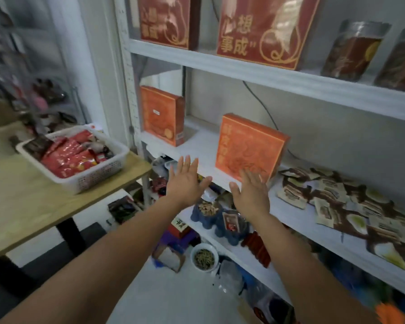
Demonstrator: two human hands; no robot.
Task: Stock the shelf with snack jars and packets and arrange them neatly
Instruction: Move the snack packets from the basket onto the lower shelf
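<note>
Fingers point(185, 164) straight and spread on both hands, holding nothing. Left hand point(185, 183) is just left of the orange box point(248, 148). Right hand point(250, 195) is at its lower front, contact unclear. Box stands upright on the white shelf point(204, 148). Brown packets point(337, 197) are heaped to its right, jars point(355, 50) above right. White basket point(98, 176) of red packets point(68, 155) sits on the wooden table point(33, 202), well left.

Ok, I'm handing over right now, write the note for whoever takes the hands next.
Left hand: open, empty, before the middle shelf.
Right hand: open, fingers over the lower front of the near orange box; contact unclear.
Done: it and the far orange box stand upright on that shelf, brown packets at its right, jars on the shelf above.
Left: red packets wait in the white basket on the table; brown packets lie untidy.
</note>
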